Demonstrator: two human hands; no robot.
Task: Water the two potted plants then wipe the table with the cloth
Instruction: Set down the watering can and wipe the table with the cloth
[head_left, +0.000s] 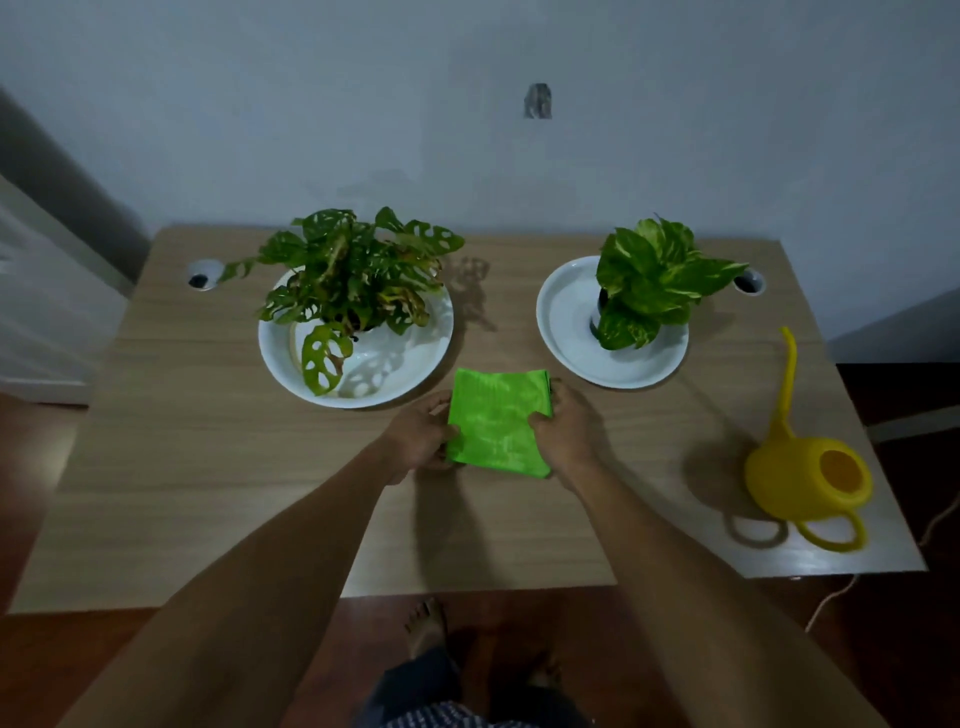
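Pale wall fills the top of the frame, and below it a wood-grain counter (208, 467) carries everything. At centre, the left hand (418, 436) and right hand (563, 434) both pinch the folded green cloth (493, 421) by its side edges, fingers clamped on the fabric. The holey-leaved plant (348, 280) sits in a white dish (280, 358) at upper left, the variegated plant (649, 280) in a second dish (566, 322) at upper right. The yellow watering can (810, 478) stands at right, near the counter's edge. Wiping looks imminent; a wide sweep could knock a dish or nudge the can off the edge.
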